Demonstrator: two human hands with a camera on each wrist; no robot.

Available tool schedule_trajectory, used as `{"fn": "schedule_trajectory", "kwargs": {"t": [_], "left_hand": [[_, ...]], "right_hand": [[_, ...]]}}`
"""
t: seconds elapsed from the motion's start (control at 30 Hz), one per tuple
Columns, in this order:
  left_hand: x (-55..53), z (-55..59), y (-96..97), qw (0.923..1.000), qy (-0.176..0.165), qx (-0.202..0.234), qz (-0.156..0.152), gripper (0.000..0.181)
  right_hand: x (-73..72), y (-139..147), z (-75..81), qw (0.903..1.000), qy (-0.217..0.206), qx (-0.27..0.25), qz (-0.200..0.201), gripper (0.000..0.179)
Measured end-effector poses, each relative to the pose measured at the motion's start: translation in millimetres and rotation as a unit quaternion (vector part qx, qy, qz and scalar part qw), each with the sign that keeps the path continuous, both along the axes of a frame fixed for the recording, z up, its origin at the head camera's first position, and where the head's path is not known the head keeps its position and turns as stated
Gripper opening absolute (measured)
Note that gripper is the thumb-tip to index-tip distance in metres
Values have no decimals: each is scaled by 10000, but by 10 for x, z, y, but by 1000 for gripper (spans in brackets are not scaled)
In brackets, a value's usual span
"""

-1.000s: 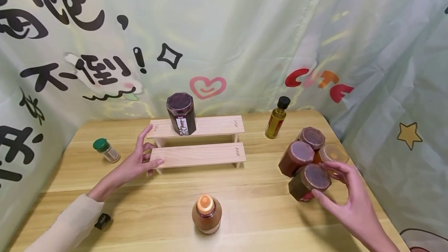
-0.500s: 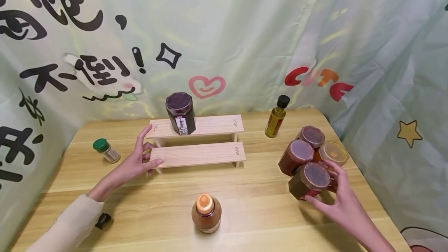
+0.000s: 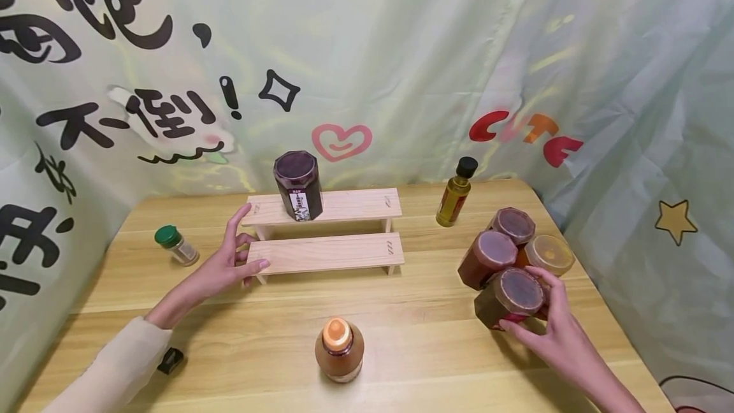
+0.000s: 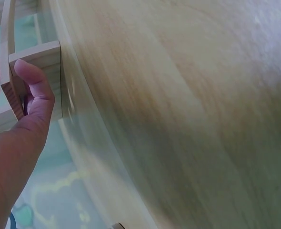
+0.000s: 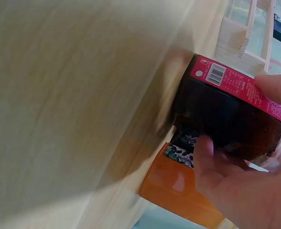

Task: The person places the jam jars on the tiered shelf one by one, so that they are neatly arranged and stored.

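My left hand (image 3: 226,263) grips the left end of a two-step wooden rack (image 3: 327,253), its thumb on the lower step and its index finger at the upper one. On the upper step stands a dark octagonal jar (image 3: 297,187) with a purple lid. Over at the right, my right hand (image 3: 550,317) holds the front dark jar (image 3: 507,298) between thumb and fingers. The right wrist view shows that jar's red label (image 5: 240,86) under the thumb. Close behind it are a reddish-brown jar (image 3: 487,260), another dark-lidded jar (image 3: 512,227) and an orange jar (image 3: 548,255).
An orange-capped brown bottle (image 3: 339,350) stands near the table's front. A small oil bottle (image 3: 453,193) is at the back right. On the left are a green-capped shaker (image 3: 176,245) and a small black object (image 3: 171,360). Printed cloth (image 3: 401,69) hangs behind the table.
My right hand has moved down and slightly left around the front jar, its thumb now lower on the label. The jars and my left hand on the rack have stayed put.
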State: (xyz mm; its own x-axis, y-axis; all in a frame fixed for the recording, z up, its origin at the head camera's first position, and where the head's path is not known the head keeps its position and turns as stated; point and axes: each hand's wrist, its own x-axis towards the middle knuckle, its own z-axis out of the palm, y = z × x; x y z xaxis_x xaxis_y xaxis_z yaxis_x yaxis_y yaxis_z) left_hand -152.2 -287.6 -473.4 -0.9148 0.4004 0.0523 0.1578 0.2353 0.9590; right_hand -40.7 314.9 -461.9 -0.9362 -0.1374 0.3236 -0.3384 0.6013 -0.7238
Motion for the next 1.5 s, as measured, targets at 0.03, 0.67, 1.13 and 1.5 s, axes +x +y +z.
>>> {"fn": "schedule_trajectory", "kwargs": {"t": [0.03, 0.67, 1.13, 1.5], "left_hand": [[1, 2, -2, 10000, 10, 3, -6, 118], [-22, -24, -19, 9999, 94, 5, -55, 118], [12, 20, -2, 9997, -187, -98, 110, 118], [-4, 1, -12, 9998, -133, -102, 87, 117]], "right_hand": [[-4, -1, -1, 10000, -1, -5, 10, 115], [-36, -1, -61, 9987, 377, -231, 257, 115], [14, -117, 74, 9986, 462, -246, -3, 122], [-14, -260, 307, 9983, 465, -246, -256, 120]]}}
